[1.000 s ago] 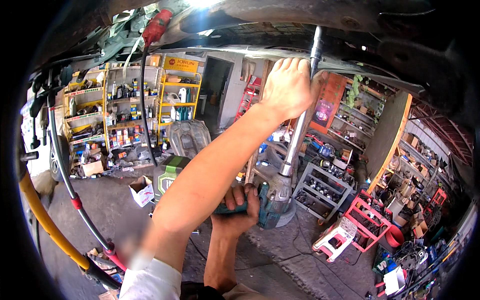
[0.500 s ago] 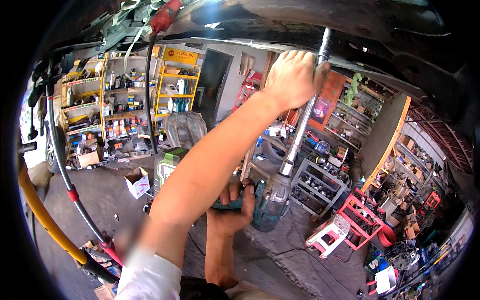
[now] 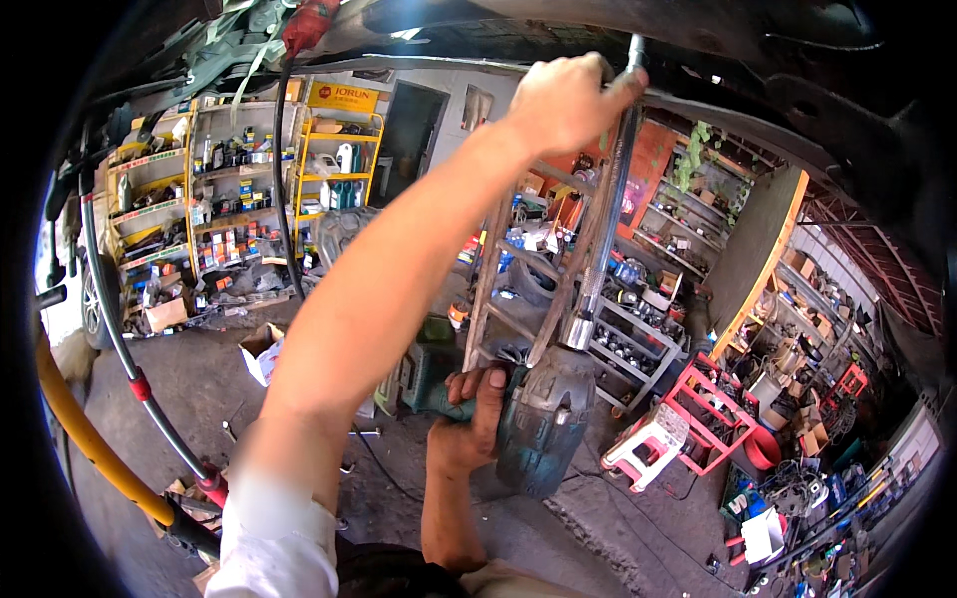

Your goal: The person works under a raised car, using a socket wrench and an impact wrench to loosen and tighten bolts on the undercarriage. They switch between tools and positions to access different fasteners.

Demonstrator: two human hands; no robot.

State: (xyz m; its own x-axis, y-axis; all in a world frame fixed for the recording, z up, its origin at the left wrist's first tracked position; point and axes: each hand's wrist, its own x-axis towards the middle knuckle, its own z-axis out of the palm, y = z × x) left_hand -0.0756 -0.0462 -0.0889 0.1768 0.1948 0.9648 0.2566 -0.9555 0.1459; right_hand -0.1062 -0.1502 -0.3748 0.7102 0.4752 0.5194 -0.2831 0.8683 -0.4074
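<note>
A teal and grey impact wrench hangs upright with a long chrome extension bar rising from its nose toward the dark underside of a vehicle overhead. My right hand, fingers darkened with grime, is wrapped round the wrench's handle. Higher up, my left hand is closed about the top of the bar, thumb on its right side. The left forearm crosses the picture and partly covers the view behind it. Where the bar's upper end meets the vehicle cannot be made out.
Stocked shelves and a yellow rack stand at the back left. A wooden ladder is behind the bar. To the right are a white and red stool and a red frame. A yellow pole borders the left.
The wrench has come slightly lower and looks larger. The bar's top and my left hand have shifted a little left and up in the picture. Both grips stay closed.
</note>
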